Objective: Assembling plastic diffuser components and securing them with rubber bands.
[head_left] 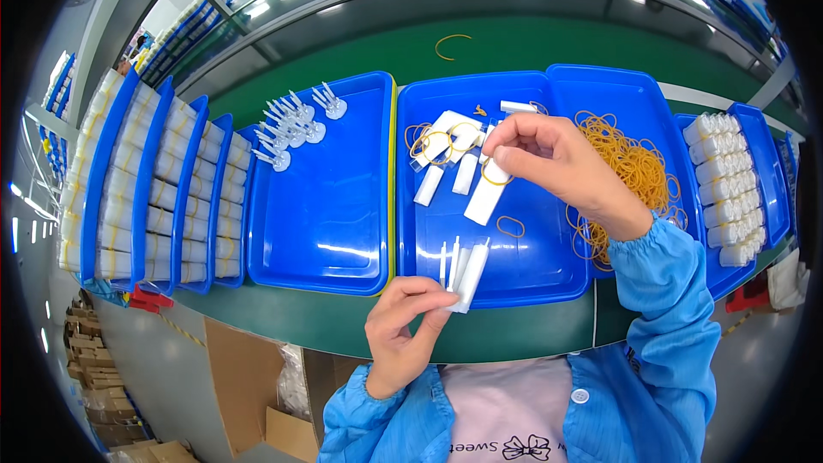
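Low over the front edge of the middle blue tray, my left hand pinches a few slim white tubes with thin tips pointing away from me. My right hand is above the same tray, thumb and fingers pinched together. From that pinch hangs a tan rubber band, in front of a white rectangular piece. Whether the fingers also touch that piece is hidden. Several more white pieces and loose bands lie behind and to the left. One small rubber band rests on the tray floor.
Left, a blue tray carries several clear pointed plastic parts. Farther left, blue trays of white tubes stand stacked on edge. A rubber band heap fills the right tray, beside banded tube bundles. A cardboard box sits below.
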A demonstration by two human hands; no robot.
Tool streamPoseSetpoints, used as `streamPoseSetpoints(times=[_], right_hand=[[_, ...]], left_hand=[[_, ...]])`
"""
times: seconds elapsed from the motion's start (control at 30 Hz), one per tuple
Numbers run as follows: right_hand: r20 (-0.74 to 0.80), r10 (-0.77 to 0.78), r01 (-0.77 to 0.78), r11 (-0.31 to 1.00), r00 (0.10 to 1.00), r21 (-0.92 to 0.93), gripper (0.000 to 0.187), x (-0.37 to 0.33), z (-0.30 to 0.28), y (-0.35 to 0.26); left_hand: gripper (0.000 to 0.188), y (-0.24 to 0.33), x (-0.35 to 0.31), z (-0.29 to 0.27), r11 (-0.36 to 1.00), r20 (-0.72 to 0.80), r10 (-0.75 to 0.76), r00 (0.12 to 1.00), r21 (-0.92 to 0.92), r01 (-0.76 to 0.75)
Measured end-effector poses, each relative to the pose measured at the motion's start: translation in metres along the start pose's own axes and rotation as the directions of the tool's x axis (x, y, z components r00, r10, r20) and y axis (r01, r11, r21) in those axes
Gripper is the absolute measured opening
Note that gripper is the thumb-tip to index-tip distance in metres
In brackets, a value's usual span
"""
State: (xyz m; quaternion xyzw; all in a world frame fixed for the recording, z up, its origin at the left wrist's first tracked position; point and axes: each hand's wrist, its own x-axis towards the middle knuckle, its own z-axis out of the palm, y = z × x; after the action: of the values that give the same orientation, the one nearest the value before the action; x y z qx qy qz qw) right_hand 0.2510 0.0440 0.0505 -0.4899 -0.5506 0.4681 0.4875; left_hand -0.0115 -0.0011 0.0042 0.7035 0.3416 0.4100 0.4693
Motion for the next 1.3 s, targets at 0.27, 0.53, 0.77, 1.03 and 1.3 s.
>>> streamPoseSetpoints(times=[0.27, 0.53, 0.77, 1.03, 1.3], right_hand=[[0.063, 0.115, -0.125, 0.976, 0.991, 0.176, 0.019, -0.003, 0.003, 0.007], [0.093, 0.126, -0.144, 0.964, 0.988, 0.225, 0.018, 0.0, 0.0, 0.016], [0.122, 0.158, -0.185, 0.947, 0.98, 0.261, 0.016, -0.001, 0.001, 0.016], [0.125, 0.065, -0.083, 0.985, 0.99, 0.15, 0.016, -0.024, 0.038, -0.002], [0.102, 0.04, -0.062, 0.973, 0.994, 0.223, 0.034, -0.018, 0.036, -0.003]], left_hand=[[0.014, 0.011, 0.01, 0.008, 0.987, 0.046, 0.119, 0.992, 0.107, -0.124], [0.018, 0.008, 0.011, 0.007, 0.982, 0.073, 0.145, 0.987, 0.111, -0.152], [0.017, 0.008, 0.014, 0.008, 0.984, 0.084, 0.134, 0.987, 0.108, -0.142], [0.018, 0.019, 0.018, 0.027, 0.994, -0.282, 0.029, 0.959, -0.097, -0.058], [0.018, -0.006, 0.02, 0.005, 0.994, -0.138, 0.007, 0.99, 0.113, 0.009]])
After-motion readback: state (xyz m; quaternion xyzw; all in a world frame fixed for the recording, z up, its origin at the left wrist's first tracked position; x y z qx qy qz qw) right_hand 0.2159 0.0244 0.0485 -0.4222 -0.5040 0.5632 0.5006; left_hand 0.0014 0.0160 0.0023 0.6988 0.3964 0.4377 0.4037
